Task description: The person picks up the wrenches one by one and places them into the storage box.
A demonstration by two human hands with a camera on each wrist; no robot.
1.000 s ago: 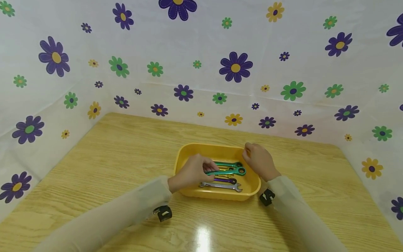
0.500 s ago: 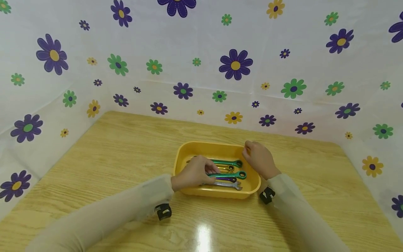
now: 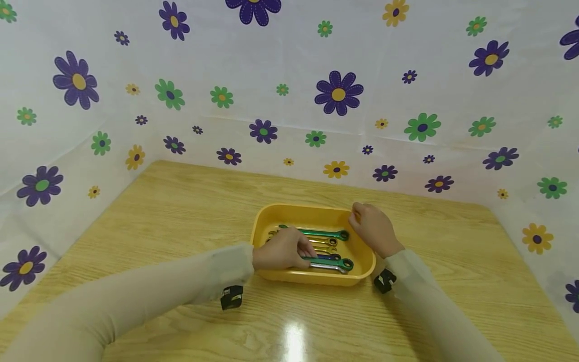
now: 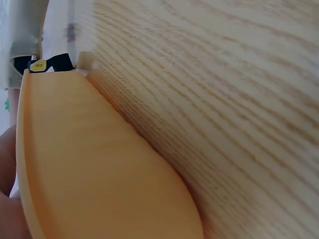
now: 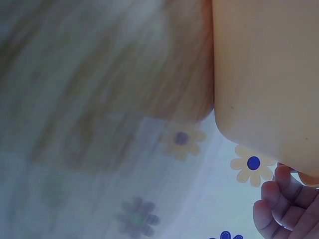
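My left hand reaches into a yellow plastic tray and pinches a green ratchet wrench near the tray's front wall. That wrench lies across a silver wrench, covering part of it. Just behind are a purple wrench, gold wrenches and another green wrench; my left hand hides some of their left ends. At the tray's back right corner, my right hand grips the rim with curled fingers. The left wrist view mostly shows the tray's outer wall.
The tray stands on a wood-grain table. A white flowered cloth hangs behind the table and along its sides. Black straps sit on both wrists.
My left hand has brought the green ratchet wrench toward the tray's front, from above the gold wrenches to the silver one. The right hand stays at the rim.
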